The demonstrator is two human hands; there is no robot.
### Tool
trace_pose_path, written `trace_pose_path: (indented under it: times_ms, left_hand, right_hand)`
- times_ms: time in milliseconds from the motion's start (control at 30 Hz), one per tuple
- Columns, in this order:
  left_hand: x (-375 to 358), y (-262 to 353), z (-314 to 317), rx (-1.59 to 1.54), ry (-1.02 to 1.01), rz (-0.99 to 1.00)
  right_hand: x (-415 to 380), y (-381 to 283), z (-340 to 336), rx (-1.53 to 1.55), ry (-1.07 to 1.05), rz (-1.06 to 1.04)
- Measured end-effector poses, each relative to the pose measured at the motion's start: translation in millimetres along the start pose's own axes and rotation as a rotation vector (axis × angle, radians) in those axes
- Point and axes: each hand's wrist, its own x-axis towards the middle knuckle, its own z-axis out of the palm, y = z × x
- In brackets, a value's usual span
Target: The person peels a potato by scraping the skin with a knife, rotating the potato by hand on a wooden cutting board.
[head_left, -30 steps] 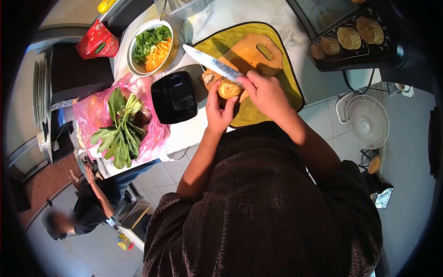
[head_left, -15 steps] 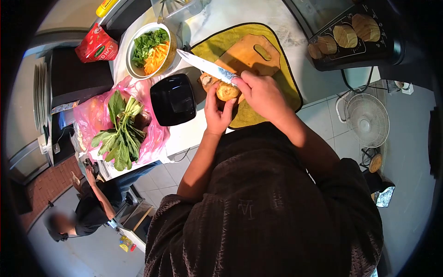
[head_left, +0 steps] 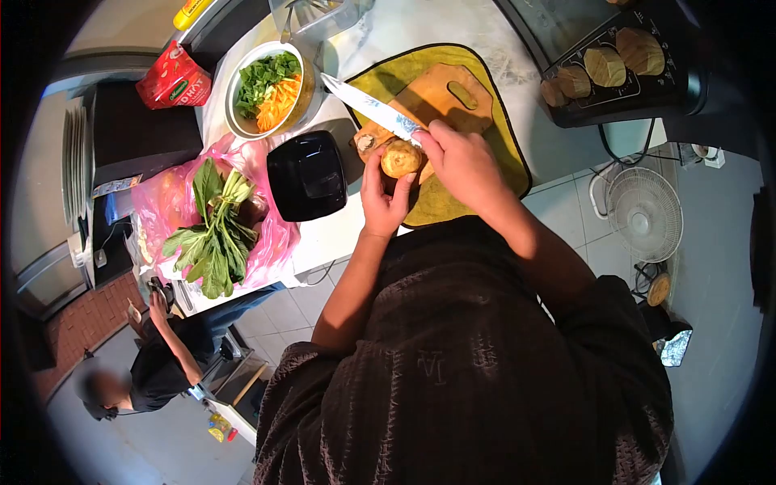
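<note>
A person is gripping a round, yellowish-brown tuber [head_left: 401,159] over a wooden cutting board [head_left: 432,85], near the board's 7 o'clock end; whether it is resting on the wood is impossible to tell. The left hand [head_left: 383,198] is cupping it from 7 o'clock, fingers curling along its 9 o'clock side and thumb pressing at 5 o'clock, opened only as wide as the tuber. The right hand [head_left: 466,163], at 3 o'clock, is closing firmly around the handle of a patterned knife [head_left: 370,109], whose blade is pointing towards 10 to 11 o'clock.

The tuber is looking firm and fairly light, unlikely to bruise under a solid grip, though any damp, bare flesh would probably be making it slippery. Its broad sides are offering the surest hold, with fingertips staying below the blade.

A small pale-and-brown piece [head_left: 365,141] is lying at 10 o'clock of the tuber. A black bowl [head_left: 307,175] is standing at 9 o'clock on the counter [head_left: 436,23], while a yellow-green mat [head_left: 508,166] is lying beneath the board.
</note>
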Motion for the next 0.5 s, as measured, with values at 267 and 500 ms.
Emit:
trace_pose_path:
  times_ms: [267, 500]
  left_hand:
    - [-3, -3, 0, -0.008, 0.013, 0.0]
    - [2, 4, -4, 0.224, -0.068, 0.126]
  right_hand:
    - [-1, -3, 2, -0.032, -0.018, 0.036]
    - [4, 6, -6, -0.026, -0.059, 0.077]
